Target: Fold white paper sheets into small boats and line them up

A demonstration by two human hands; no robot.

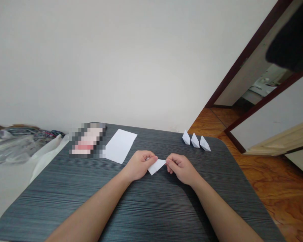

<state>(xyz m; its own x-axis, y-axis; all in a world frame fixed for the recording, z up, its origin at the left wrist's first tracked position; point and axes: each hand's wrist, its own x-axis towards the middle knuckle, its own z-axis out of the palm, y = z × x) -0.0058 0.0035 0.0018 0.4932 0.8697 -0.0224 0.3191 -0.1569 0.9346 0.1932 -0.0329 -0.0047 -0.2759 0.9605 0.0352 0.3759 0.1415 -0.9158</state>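
Grip pinched closed at opposite ends, the left hand (pixel 140 165) and right hand (pixel 180 168) held 1 folded white paper (pixel 157 166) over the worktop (pixel 138 205). Uneven pulling could have torn its narrow tip.

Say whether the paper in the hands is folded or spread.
Folded, it seems: the paper has straight edges narrowing toward the right hand. Individual creases cannot be made out.

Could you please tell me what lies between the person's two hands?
In the head view, a small white paper piece spans the gap from the left hand to the right hand.
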